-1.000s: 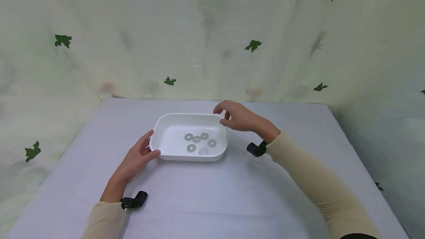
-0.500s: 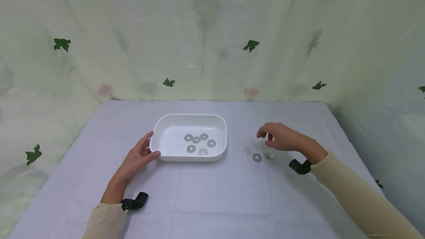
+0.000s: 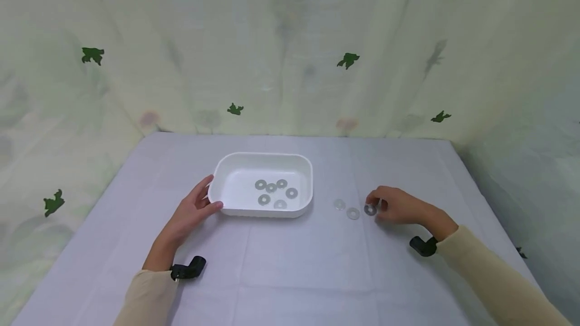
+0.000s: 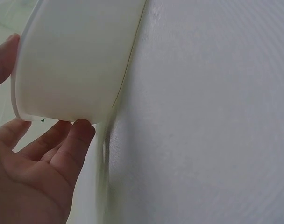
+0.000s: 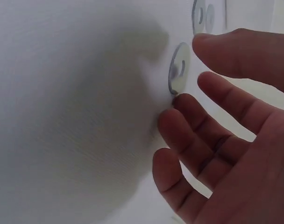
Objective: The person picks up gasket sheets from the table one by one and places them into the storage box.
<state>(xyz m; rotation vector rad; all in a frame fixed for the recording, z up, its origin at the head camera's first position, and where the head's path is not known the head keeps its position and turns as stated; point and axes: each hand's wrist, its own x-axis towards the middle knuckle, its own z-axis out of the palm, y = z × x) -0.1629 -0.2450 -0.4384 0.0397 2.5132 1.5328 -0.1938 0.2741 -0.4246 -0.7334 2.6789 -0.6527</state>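
A white oblong tray [image 3: 233, 195] stands on the table with several flat grey washers [image 3: 264, 204] on its floor. My left hand [image 3: 186, 215] holds the tray's near left corner, thumb at the front and fingers along the end wall. At the right, my right hand [image 3: 401, 209] is down at a washer [image 5: 179, 53] on the cloth. Its fingertips reach the washer's edge, while the thumb stands apart in the right wrist view. Two more washers [image 3: 353, 217] lie between that hand and the tray.
A pale cloth [image 3: 308, 265] covers the table. Behind the table hangs a light curtain [image 3: 290, 54] with green leaf prints. Each wrist carries a black camera mount [image 3: 423, 246].
From above the tray's right end, my right hand has moved right and down to the rightmost loose washer. My left hand keeps its place at the tray.
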